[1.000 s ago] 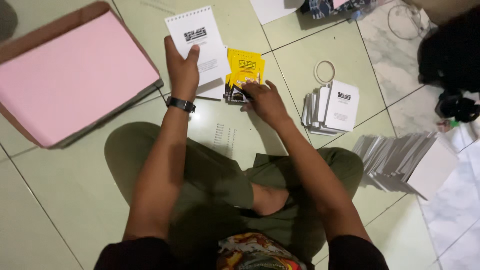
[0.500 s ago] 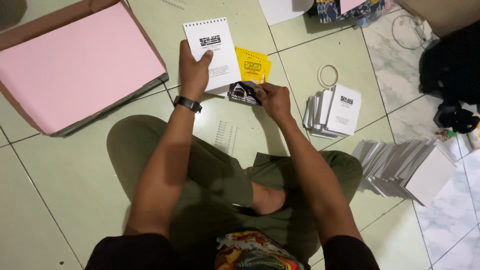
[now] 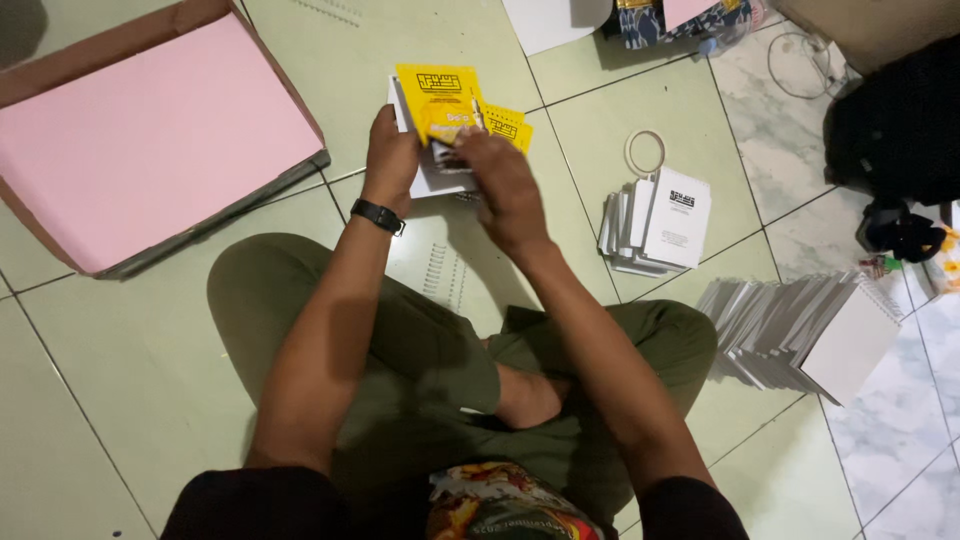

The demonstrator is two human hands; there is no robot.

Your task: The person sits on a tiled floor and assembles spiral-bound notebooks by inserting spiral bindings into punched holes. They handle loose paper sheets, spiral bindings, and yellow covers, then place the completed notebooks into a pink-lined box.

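Green floor tiles (image 3: 120,350) are seen beneath a seated person; a yellow card (image 3: 436,98) is held upright above a white booklet (image 3: 432,180), long axis running away from the body; the left hand (image 3: 390,155) is clamped on the booklet's left edge; the right hand (image 3: 500,185) is pinched on the card's lower right corner, nearer it; a booklet stack (image 3: 660,222) lies well apart, rightward.

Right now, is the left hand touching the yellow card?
Touching. The head view shows the left hand gripping the white notepad with the yellow card on it; its fingertips lie against the card's left edge, no gap.
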